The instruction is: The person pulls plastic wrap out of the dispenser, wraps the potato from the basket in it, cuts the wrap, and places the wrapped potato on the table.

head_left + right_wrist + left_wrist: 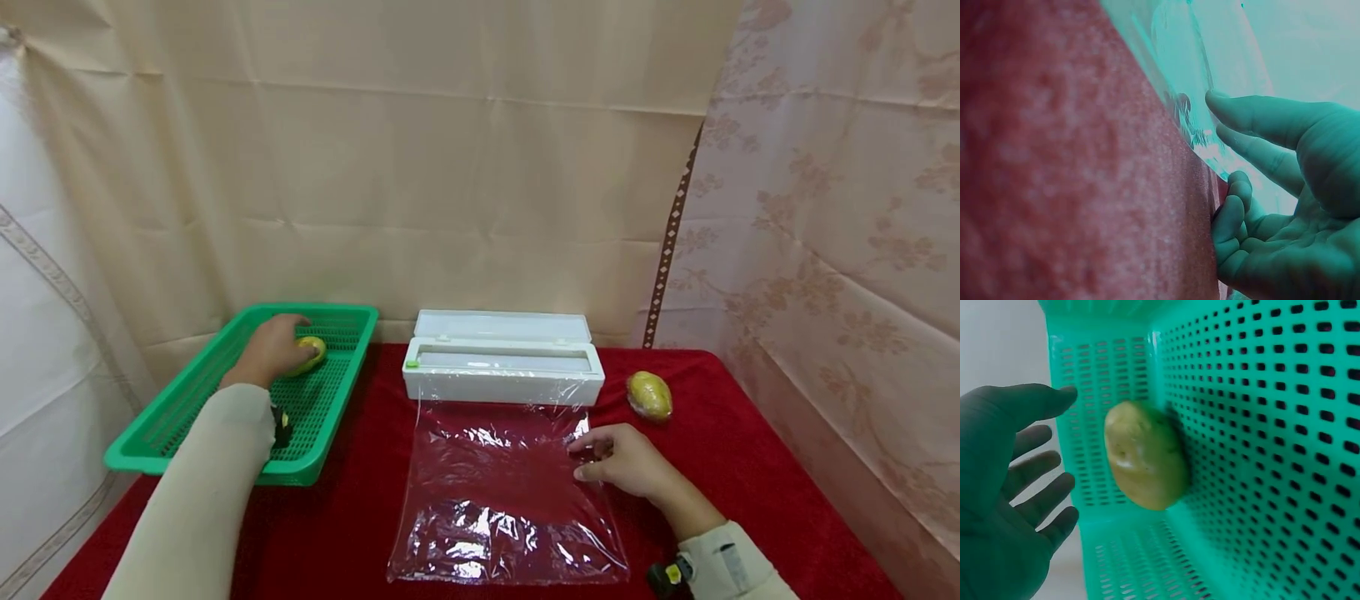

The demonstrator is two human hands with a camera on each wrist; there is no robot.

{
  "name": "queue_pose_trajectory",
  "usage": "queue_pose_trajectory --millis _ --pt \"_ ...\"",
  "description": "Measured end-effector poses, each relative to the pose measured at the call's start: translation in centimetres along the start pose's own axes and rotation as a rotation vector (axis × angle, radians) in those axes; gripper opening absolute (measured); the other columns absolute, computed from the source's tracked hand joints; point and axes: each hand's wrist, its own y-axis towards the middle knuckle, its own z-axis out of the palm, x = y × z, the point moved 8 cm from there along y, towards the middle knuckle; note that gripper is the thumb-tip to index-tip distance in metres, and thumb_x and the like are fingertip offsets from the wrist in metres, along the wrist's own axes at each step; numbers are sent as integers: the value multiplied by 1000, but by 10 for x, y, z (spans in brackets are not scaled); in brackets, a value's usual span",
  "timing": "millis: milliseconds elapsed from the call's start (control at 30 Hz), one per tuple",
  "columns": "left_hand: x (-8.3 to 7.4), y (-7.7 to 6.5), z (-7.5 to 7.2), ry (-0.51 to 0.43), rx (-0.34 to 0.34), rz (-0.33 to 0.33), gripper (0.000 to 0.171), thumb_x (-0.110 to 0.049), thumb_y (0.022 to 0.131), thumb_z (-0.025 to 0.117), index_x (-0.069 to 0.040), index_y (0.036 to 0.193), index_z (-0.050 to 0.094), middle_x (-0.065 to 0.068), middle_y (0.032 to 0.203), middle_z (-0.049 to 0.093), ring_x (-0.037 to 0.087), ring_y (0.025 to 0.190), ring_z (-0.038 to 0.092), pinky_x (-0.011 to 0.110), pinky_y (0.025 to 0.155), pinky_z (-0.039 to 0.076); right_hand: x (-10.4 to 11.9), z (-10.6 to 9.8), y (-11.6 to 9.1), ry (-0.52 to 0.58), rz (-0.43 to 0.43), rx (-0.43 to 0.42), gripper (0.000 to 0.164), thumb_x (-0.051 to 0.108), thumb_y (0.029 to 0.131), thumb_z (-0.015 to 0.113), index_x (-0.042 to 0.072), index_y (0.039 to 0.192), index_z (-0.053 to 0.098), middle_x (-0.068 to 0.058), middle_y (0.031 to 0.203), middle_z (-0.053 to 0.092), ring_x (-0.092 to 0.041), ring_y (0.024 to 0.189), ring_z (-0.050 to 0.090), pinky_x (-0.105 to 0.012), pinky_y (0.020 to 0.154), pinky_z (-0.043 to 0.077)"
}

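Note:
A yellow potato point(1146, 456) lies at the far end of the green plastic basket point(341, 400). My left hand point(273, 348) reaches over the basket and partly covers the potato in the head view. In the left wrist view, the fingers of that hand point(1013, 469) are spread, with a gap between them and the potato. A sheet of clear cling film point(510, 492) stretches out from a white dispenser box point(502, 385). My right hand point(626, 462), its fingers loosely bent, is at the film's right edge, low over the cloth. It holds nothing.
A second potato point(649, 396), wrapped in clear film, sits right of the dispenser. The dispenser's lid point(502, 325) stands up at the back. Red cloth point(352, 533) covers the table. Beige curtain point(450, 167) hangs behind, patterned cloth point(847, 275) at the right.

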Motion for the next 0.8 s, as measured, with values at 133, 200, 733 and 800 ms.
queue_pose_trajectory --millis 133,200,733,800 --pt "9 -1 8 3 62 -27 69 -23 95 66 15 147 42 39 145 48 55 129 49 67 106 42 1 -2 0 -8 -7 -9 35 14 74 91 8 106 80 -2 71 59 -11 64 54 -26 55 47" --pt "15 -3 12 11 101 -39 73 -23 93 68 17 147 40 40 144 48 55 128 50 67 105 42 1 -2 0 -13 -14 -9 34 14 74 91 8 106 81 -2 72 59 -11 65 53 -26 56 47" --pt "21 -12 15 -2 184 -112 73 -24 87 79 8 145 49 35 141 53 51 121 55 61 94 49 -4 0 2 -47 25 -4 32 15 74 90 12 105 82 -1 75 58 -13 68 52 -26 57 47" --pt "18 -13 15 -2 186 -122 71 -23 88 80 8 144 50 35 141 54 52 121 55 60 94 50 -4 0 2 -50 28 -2 33 15 74 90 12 105 82 -1 75 58 -13 68 52 -27 57 47"
